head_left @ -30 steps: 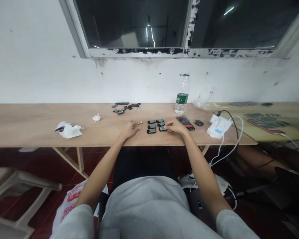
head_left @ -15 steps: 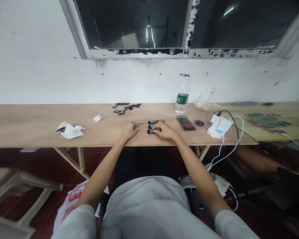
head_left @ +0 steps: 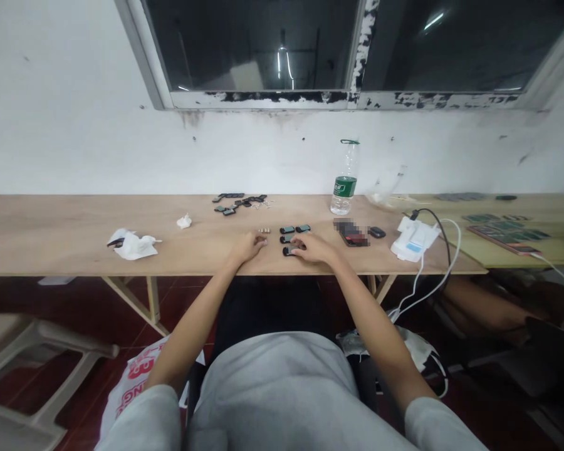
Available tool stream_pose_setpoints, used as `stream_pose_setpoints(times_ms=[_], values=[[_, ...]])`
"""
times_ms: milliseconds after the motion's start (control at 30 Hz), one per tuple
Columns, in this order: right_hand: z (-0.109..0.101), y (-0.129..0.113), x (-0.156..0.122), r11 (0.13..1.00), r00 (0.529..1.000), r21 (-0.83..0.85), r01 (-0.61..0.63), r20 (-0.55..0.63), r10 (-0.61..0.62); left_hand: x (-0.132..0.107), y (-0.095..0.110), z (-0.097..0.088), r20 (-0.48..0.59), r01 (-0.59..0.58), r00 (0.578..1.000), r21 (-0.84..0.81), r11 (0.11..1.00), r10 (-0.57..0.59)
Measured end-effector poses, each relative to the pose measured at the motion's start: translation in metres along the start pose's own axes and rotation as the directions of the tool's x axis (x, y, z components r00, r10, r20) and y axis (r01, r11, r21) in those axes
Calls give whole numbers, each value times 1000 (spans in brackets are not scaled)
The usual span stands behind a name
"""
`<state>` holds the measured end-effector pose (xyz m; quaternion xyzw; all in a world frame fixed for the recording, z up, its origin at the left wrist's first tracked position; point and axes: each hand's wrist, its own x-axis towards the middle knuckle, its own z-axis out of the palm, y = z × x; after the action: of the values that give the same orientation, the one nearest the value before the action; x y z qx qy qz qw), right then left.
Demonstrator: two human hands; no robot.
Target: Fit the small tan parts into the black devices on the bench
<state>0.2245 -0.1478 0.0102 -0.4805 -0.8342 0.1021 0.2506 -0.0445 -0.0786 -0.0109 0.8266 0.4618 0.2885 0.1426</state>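
My right hand pinches the right end of a small black module with a grey-green face near the table's front edge. Just behind it lie similar modules: one close by, another at the back left and a third at the back right, partly beside my fingers. My left hand rests on the table to the left, its fingers curled together. Whatever its fingertips hold is too small to make out. A short row of small beige pieces lies just beyond them.
More black modules lie scattered at the back. Crumpled tissue is at left; a water bottle, a phone, a small black case and a white power strip with cables are at right. Another person's arm shows beyond.
My right hand has shifted the front module slightly to the right and toward me, away from the one behind it. The left hand stays nearly in place.
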Motion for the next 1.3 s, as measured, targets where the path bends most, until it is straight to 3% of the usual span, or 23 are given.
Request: stream_pose_setpoints(times_ms=[100,200,333,467,600,800,1067,1167,1300], values=[[-1,-3,-1,993,999,-115,-31,-23,29,1,-3,3,26,-56,998,-15,998,56],[-3,-3,-1,995,999,-97,-24,-42,19,2,-6,6,33,-137,990,-32,990,138],[1,1,2,990,997,135,-40,-65,49,1,0,6,17,-243,969,-92,966,246],[4,4,6,918,977,390,-75,-158,146,-2,21,2,-21,-336,941,-177,925,338],[1,1,6,855,947,502,-131,-192,257,-5,41,-1,-39,-386,922,-186,903,386],[-5,-5,5,763,940,626,-161,-140,313,-8,49,-2,-49,-387,922,-175,905,385],[-7,-12,5,711,950,688,-144,-104,294,-8,57,-3,-105,-341,940,-218,915,325],[-4,-10,5,720,958,681,-136,-94,269,-7,56,-1,-133,-263,964,-335,905,231],[1,-7,7,709,970,700,-86,-103,219,-8,56,0,-47,-98,995,-574,813,87]])
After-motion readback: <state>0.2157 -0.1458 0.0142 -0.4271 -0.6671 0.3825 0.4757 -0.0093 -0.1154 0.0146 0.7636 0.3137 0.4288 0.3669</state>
